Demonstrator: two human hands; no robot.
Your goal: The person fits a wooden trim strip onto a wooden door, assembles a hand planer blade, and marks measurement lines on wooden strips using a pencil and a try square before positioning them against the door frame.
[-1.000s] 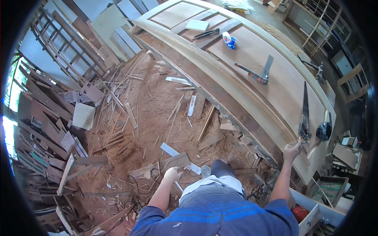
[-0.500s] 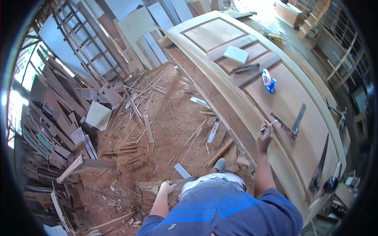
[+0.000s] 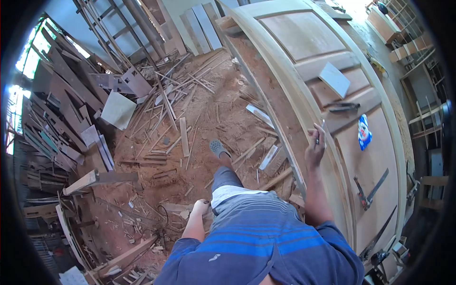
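My right hand (image 3: 315,144) is closed around a slim pen (image 3: 323,122), its pale tip showing above the fingers. It is over the near edge of a large wooden panelled door with a curved frame (image 3: 304,90). On the door lie a pale rectangular board (image 3: 335,80), a dark hand tool (image 3: 343,107), a blue and white packet (image 3: 364,133), a try square (image 3: 375,190) and a handsaw (image 3: 380,232). My left hand (image 3: 201,205) hangs by my hip above the littered floor, fingers curled; whatever they may hold is hidden.
Wood offcuts (image 3: 184,137) and sawdust cover the floor. Boards (image 3: 66,95) lean along the left side, near a ladder (image 3: 114,33). A wooden trestle (image 3: 99,178) stands at lower left. My foot in a grey clog (image 3: 219,148) is ahead.
I have stepped forward, one clogged foot now out in front. My right hand has moved off the door's panel to its near edge, still with the pen. The left hand stays low.
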